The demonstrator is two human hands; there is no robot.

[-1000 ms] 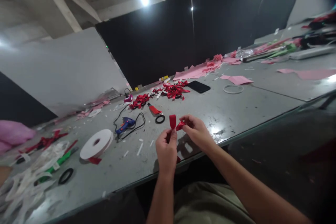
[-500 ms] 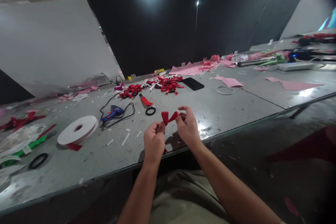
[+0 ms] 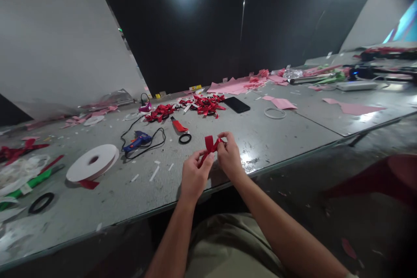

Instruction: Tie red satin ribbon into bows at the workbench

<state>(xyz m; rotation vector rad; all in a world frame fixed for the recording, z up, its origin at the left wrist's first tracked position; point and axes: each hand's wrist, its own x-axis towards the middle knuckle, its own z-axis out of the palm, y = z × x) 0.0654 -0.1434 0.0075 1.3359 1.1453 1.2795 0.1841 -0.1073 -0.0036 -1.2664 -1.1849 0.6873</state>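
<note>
A red ribbon [image 3: 209,143] is held between my two hands, with one loop standing up above the fingers. My left hand [image 3: 196,173] is closed on its lower left part, thumb pressed on the ribbon. My right hand [image 3: 230,156] pinches the right side of it between thumb and fingers. Both hands are just over the table's front edge, and part of the ribbon is hidden by the fingers. Beyond them lie a black ring of tape [image 3: 185,138] and a red-handled cutter [image 3: 179,125].
A ribbon roll [image 3: 93,163] and a blue glue gun [image 3: 138,140] with its cord lie to the left. Red ribbon pieces [image 3: 206,105] are heaped behind, beside a black phone [image 3: 237,104]. A white ring [image 3: 274,113] and pink sheets [image 3: 282,103] lie right.
My left hand has turned and moved slightly right, closer to my right hand. The ribbon's loops are drawn together, with a piece now extending down-left across the left fingers.
</note>
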